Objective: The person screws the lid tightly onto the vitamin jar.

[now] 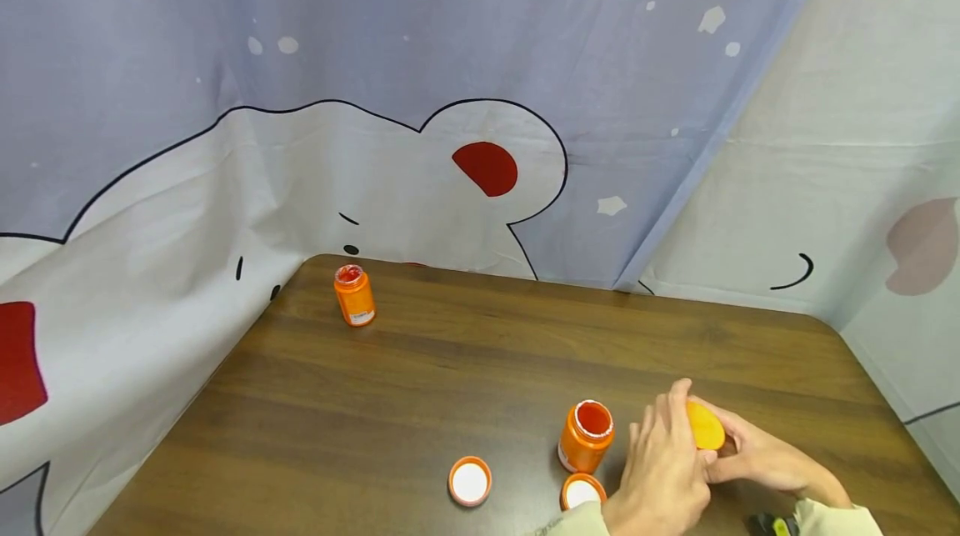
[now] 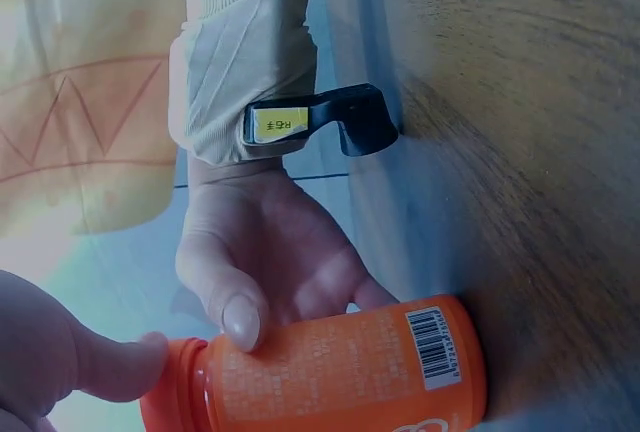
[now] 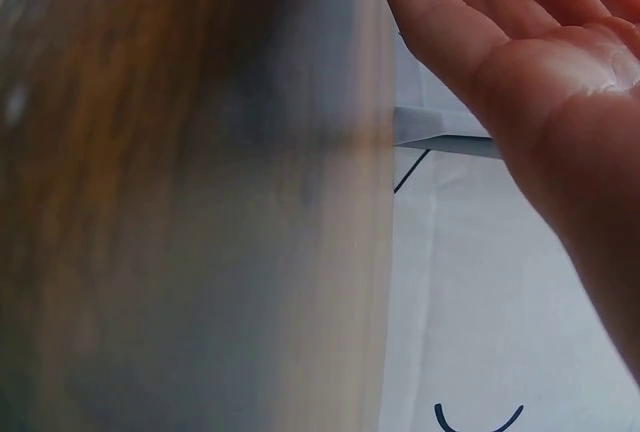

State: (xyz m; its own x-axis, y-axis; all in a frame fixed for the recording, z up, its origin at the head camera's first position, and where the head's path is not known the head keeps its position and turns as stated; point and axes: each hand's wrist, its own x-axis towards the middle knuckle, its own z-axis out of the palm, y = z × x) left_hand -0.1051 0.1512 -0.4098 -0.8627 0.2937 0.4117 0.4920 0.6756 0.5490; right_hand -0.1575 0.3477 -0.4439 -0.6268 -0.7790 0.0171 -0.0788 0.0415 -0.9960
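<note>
In the head view both hands meet at the right front over an orange plastic jar with an orange screw lid. My right hand grips the jar body, thumb on its side near the barcode label. My left hand holds the lid, its thumb pressed on the edge. The jar's base is close to the table in the left wrist view. The right wrist view shows my right palm with fingers running out of frame. Beside the left hand stands an uncapped orange jar, red inside.
A loose lid with white lining lies left of the uncapped jar; another lid lies just in front of it, near my left sleeve. Another uncapped jar stands at the table's far left corner. A printed curtain hangs behind the table.
</note>
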